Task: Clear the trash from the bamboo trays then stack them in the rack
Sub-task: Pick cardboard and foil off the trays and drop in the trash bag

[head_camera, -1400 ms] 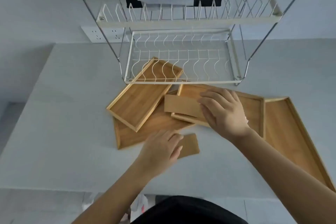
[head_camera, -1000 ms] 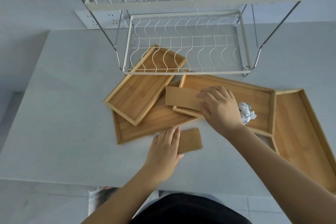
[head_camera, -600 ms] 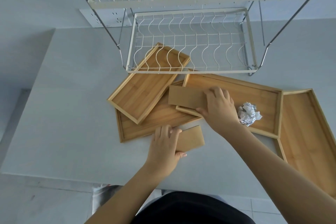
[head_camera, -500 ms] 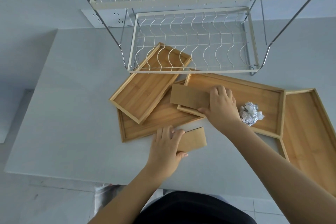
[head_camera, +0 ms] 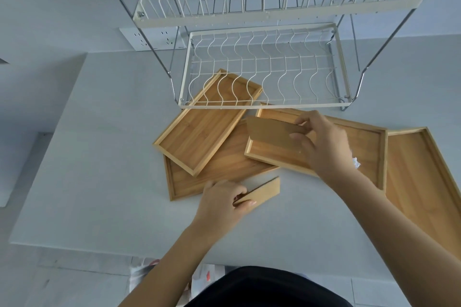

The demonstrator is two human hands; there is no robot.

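Right hand [head_camera: 321, 143] pinched a card [head_camera: 270, 132] over the middle tray [head_camera: 272, 154]; left hand [head_camera: 224, 200] gripped another card [head_camera: 263, 192] near the desk's [head_camera: 99, 157] front edge.

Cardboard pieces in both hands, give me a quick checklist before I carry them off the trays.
1. Left hand grips front cardboard piece: ok.
2. Right hand pinches rear cardboard piece: ok.
3. Front piece lifted clear of the table: cannot tell.
4. Foil ball removed from middle tray: not ok.
5. Rack lower shelf free: ok, though left tray pokes under it.
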